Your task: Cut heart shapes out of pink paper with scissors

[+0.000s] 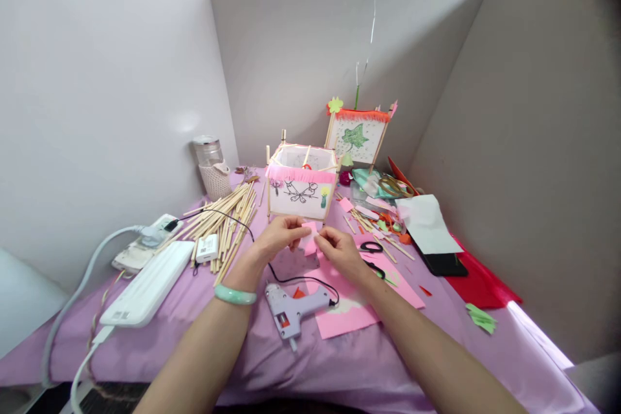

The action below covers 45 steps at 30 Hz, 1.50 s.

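Note:
Between my two hands is a small piece of pink paper [309, 239], raised above the table. My left hand [285, 235] pinches its left side, and a pale green bangle circles that wrist. My right hand [338, 251] grips the paper's right edge between thumb and finger. Just behind the hands stands a stick-framed paper lantern [301, 197] with a pink fringe and a drawing of birds on a branch. Below them lie a lilac glue gun [286, 307] and a larger pink paper sheet [347, 323]. Black-handled scissors [372, 247] rest beside my right hand, partly covered.
A finished-looking lantern [359, 136] with a green leaf stands behind. Wooden sticks [233, 213], a white power bank [148, 284] and a cup [213, 171] are at left. Paper scraps, tape rolls [395, 186] and a black phone-like slab [444, 264] lie at right. Grey panels [339, 45] enclose the table.

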Each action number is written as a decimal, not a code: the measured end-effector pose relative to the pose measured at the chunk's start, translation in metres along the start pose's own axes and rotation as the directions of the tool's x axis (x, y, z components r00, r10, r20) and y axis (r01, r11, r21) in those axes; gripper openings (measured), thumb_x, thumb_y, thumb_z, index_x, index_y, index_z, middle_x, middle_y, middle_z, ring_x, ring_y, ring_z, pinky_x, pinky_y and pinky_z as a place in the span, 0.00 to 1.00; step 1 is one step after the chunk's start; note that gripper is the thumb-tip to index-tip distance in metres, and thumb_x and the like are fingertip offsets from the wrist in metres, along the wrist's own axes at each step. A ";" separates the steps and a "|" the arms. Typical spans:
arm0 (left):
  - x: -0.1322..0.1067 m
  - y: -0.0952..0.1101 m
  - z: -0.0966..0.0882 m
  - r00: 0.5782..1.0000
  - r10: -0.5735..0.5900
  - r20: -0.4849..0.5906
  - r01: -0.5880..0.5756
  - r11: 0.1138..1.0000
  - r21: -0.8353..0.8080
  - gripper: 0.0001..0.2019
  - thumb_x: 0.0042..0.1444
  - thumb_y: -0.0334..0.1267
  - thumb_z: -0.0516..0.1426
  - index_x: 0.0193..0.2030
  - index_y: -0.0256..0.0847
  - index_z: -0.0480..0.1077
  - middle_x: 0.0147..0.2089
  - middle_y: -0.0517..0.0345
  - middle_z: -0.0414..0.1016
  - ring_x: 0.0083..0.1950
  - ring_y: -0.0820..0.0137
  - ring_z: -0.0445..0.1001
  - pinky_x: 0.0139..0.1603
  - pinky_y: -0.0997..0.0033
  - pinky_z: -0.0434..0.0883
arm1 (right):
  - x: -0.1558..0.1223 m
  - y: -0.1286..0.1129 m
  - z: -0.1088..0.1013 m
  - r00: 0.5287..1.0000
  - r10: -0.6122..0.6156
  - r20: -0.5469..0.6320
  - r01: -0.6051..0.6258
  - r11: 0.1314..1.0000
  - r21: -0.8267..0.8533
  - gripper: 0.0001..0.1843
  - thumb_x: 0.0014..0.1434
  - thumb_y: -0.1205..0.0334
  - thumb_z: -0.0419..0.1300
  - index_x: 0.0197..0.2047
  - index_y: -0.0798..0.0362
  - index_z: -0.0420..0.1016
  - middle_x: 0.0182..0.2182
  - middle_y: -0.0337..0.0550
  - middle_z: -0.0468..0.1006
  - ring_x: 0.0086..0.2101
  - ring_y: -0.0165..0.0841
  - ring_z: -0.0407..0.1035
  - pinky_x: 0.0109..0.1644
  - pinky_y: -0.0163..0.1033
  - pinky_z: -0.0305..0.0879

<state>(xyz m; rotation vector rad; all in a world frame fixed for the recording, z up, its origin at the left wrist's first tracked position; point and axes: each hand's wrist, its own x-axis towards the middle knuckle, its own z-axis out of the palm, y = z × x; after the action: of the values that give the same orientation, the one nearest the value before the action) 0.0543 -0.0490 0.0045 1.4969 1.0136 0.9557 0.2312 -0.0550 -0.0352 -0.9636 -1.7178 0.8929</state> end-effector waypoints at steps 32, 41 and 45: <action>-0.010 0.014 -0.034 0.926 0.089 -0.367 -0.115 0.992 -0.050 0.14 0.46 0.46 0.63 0.27 0.35 0.71 0.18 0.64 0.65 0.20 0.79 0.63 0.24 0.78 0.62 | -0.027 -0.054 -0.017 0.844 -0.199 0.498 0.369 0.890 -0.268 0.12 0.56 0.51 0.63 0.37 0.50 0.75 0.34 0.41 0.76 0.36 0.33 0.67 0.41 0.38 0.61; -0.071 0.048 -0.087 0.751 0.123 -0.649 -0.337 0.916 -0.216 0.12 0.40 0.39 0.67 0.30 0.37 0.71 0.19 0.66 0.65 0.19 0.79 0.63 0.20 0.80 0.63 | -0.054 -0.061 0.007 0.767 -0.088 0.636 0.502 0.700 -0.509 0.12 0.57 0.62 0.63 0.45 0.52 0.73 0.40 0.46 0.75 0.42 0.38 0.65 0.44 0.41 0.60; -0.090 0.067 -0.084 0.691 0.163 -0.705 -0.417 0.886 -0.204 0.09 0.41 0.36 0.65 0.29 0.38 0.71 0.20 0.65 0.66 0.19 0.80 0.62 0.20 0.80 0.63 | -0.025 -0.069 0.040 0.887 -0.154 0.435 0.382 0.773 -0.506 0.10 0.60 0.59 0.59 0.45 0.52 0.71 0.40 0.47 0.74 0.42 0.38 0.65 0.43 0.41 0.61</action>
<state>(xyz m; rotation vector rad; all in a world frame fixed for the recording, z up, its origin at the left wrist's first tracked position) -0.0466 -0.1142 0.0776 1.0193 1.0231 1.9102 0.1855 -0.1121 0.0051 -0.9201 -2.4776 0.3533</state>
